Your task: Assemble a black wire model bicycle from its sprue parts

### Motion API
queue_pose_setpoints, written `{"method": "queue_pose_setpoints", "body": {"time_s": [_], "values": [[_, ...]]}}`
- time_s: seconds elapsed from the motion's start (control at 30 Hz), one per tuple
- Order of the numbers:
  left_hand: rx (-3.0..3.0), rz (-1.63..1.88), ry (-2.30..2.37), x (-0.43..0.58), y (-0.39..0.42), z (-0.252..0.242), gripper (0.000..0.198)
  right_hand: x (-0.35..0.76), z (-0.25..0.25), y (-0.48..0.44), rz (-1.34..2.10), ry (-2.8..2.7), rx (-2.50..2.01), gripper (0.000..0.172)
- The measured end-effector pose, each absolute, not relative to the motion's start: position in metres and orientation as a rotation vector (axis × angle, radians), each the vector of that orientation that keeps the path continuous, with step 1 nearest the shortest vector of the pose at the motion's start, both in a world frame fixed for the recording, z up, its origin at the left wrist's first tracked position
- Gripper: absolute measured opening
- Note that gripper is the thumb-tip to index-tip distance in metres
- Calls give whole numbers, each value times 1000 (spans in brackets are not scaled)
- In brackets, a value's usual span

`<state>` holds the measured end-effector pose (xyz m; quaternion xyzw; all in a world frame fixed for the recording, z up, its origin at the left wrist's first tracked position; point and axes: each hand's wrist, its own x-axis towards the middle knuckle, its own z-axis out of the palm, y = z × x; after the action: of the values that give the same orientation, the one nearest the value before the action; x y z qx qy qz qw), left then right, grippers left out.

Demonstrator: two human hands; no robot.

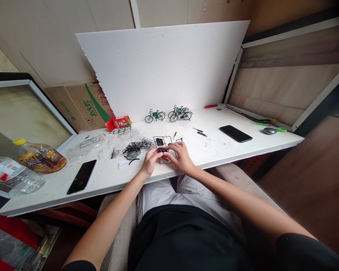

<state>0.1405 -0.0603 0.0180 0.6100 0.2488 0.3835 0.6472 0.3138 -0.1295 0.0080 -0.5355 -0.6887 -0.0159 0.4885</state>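
A black plastic parts frame [160, 141] with small pieces on it is between my hands at the table's front edge. My left hand [150, 160] grips its left side, fingers and thumb closed on it. From the right, my right hand [181, 156] pinches the frame near its middle, with the fingertips of both hands close together. Just left of them lies a pile of black model bicycle parts [135, 147], including spoked wheels. Toward the back stand a green model bicycle [155, 116] and, to its right, a black model bicycle [181, 114] overlapping a green one.
A white foam board [169, 67] leans at the back. Phones lie at the left [81, 177] and right [235, 133]. Two bottles, a yellow-capped drink bottle [41, 156] and a clear bottle [17, 175], lie far left. A red packet [118, 123] and a computer mouse [269, 131] are also on the table.
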Motion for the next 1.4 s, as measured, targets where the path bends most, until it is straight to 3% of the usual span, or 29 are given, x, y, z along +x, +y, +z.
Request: {"method": "queue_pose_setpoints", "body": {"time_s": [0.83, 1.4], "values": [[1421, 898, 573, 142, -60, 14, 38, 314, 7, -129, 72, -1743, -1283, 32], [1529, 934, 585, 144, -59, 12, 37, 311, 6, -131, 122, -1763, -1250, 23]]}}
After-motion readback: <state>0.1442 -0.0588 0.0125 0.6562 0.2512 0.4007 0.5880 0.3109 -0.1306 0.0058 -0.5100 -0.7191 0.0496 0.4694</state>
